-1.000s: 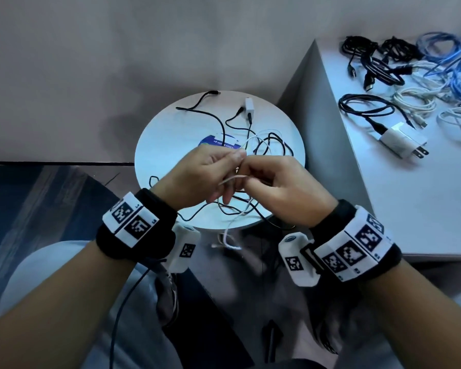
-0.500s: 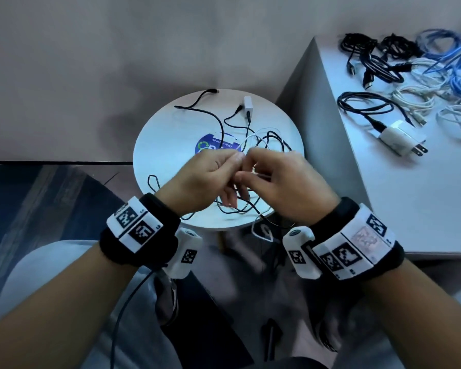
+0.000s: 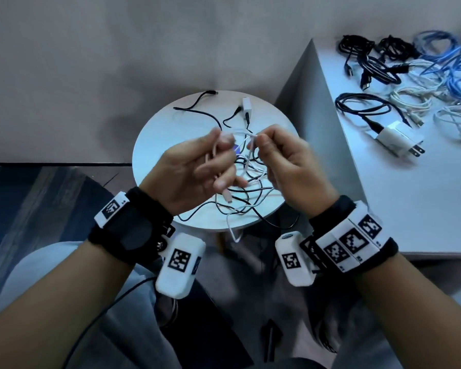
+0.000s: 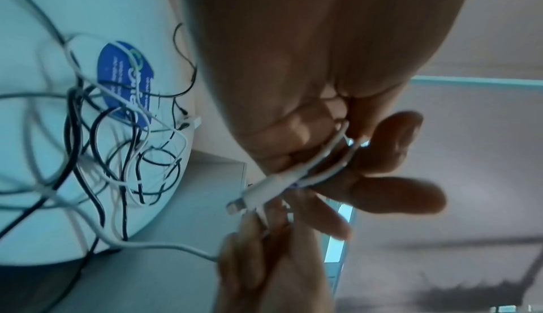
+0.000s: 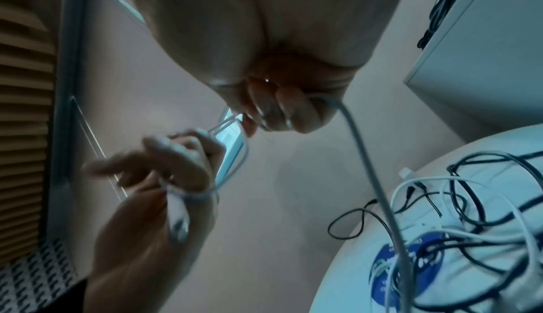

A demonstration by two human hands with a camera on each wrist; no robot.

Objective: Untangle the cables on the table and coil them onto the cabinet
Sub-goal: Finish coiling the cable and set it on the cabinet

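Observation:
A tangle of black and white cables (image 3: 240,179) lies on the small round white table (image 3: 155,145). Both hands are raised above it, working one white cable (image 3: 240,132). My left hand (image 3: 197,166) holds small loops of that cable in its curled fingers, and the connector end (image 3: 227,199) (image 4: 255,192) sticks out below them. My right hand (image 3: 282,161) pinches the same cable (image 5: 361,155) a short way to the right; the strand runs down from it into the tangle. The white cabinet top (image 3: 410,195) is at the right.
On the cabinet lie coiled black cables (image 3: 367,59), blue cables (image 3: 453,65), white cables (image 3: 415,97) and a white plug adapter (image 3: 394,138). A small white adapter (image 3: 246,105) and a blue sticker (image 4: 126,81) are on the round table. My knees are below.
Both hands have risen and drawn apart from a close huddle. A short stretch of white cable now spans between them, and the left hand has turned palm-up with loops in it.

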